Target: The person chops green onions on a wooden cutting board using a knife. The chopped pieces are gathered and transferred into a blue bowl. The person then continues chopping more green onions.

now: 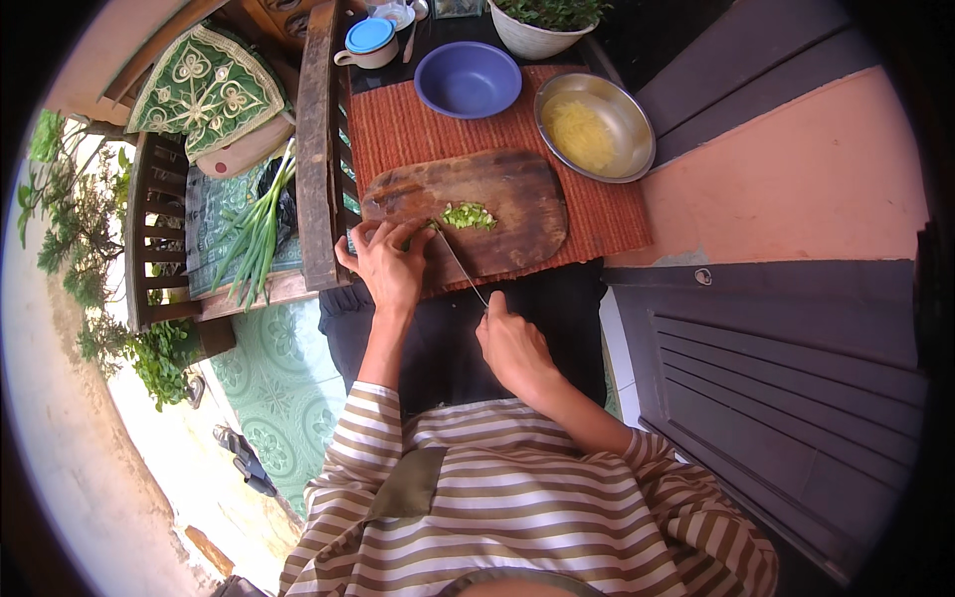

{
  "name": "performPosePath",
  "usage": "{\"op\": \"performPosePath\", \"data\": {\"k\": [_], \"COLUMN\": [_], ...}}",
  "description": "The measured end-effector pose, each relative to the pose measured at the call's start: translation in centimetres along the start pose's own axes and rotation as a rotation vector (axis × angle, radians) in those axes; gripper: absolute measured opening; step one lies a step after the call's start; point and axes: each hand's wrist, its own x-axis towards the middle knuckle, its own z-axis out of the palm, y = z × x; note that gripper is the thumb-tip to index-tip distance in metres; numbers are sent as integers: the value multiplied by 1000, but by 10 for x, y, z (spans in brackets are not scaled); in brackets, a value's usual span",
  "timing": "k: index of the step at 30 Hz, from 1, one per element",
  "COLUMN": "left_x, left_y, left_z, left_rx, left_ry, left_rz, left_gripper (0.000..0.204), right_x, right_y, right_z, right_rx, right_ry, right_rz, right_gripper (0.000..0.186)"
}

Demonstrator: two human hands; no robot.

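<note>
My right hand (515, 350) is wrapped round the handle of a knife (461, 261). Its blade slants up and left over the near edge of a worn wooden cutting board (527, 189). Beside the blade tip my left hand (390, 264) is closed, its bent fingertips pinching a small green vegetable piece (432, 225) at the board's near left. Most of that piece is hidden by the fingers. Just right of the tip lies a little heap of chopped green vegetable (469, 215).
Beyond the board stand a blue bowl (468, 80) and a metal bowl (632, 129) with pale yellow shreds. A blue-lidded cup (370, 42) and a potted plant (545, 25) are farther back. Spring onions (261, 231) lie on a wooden bench at left. An orange woven mat (388, 124) lies underneath.
</note>
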Motion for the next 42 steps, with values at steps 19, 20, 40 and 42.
{"op": "performPosePath", "data": {"k": [19,20,40,42], "left_x": [-8,-8,-9,-9], "left_y": [6,6,5,4], "left_z": [0,0,-1,0], "left_rx": [165,163,100,111], "left_ry": [44,37,25,44], "left_rz": [138,135,118,115], "left_gripper": [15,15,15,15], "right_x": [0,0,23,23], "right_y": [-3,-3,-14,-15], "right_z": [-5,-5,7,8], "right_rx": [47,44,-26,-28], "right_ry": [62,58,3,12], "right_rz": [-80,-75,5,1], "right_gripper": [30,29,15,16]}}
